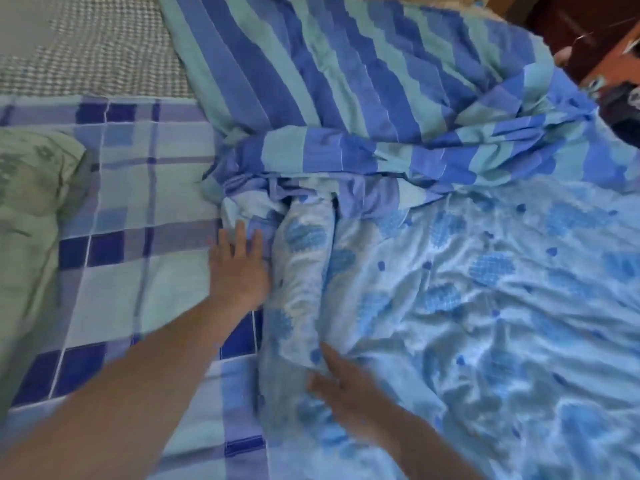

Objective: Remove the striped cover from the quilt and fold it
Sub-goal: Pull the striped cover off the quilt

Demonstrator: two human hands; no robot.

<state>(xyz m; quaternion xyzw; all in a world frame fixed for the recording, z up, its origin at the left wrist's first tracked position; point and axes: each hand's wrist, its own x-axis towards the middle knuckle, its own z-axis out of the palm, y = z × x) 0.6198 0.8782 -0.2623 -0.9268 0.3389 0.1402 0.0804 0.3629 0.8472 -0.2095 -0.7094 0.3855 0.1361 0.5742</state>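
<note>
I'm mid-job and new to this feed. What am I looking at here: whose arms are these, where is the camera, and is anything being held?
No machine here: a person's bare arms, seen from one camera on their head, looking down at a bed. The left hand lies flat, fingers straight, beside the quilt's rolled edge, on the checked sheet. The right hand rests on the flowered quilt; whether it grips the cloth is unclear. The striped cover is bunched further up, partly pulled off. A green pillow lies at the left.

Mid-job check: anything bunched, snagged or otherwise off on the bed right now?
Nothing damaged. The striped cover is only part-way off, bunched in a rumpled ridge across the patterned quilt. A quilt edge is rolled up between the left hand and right hand, beside the checked sheet.
</note>
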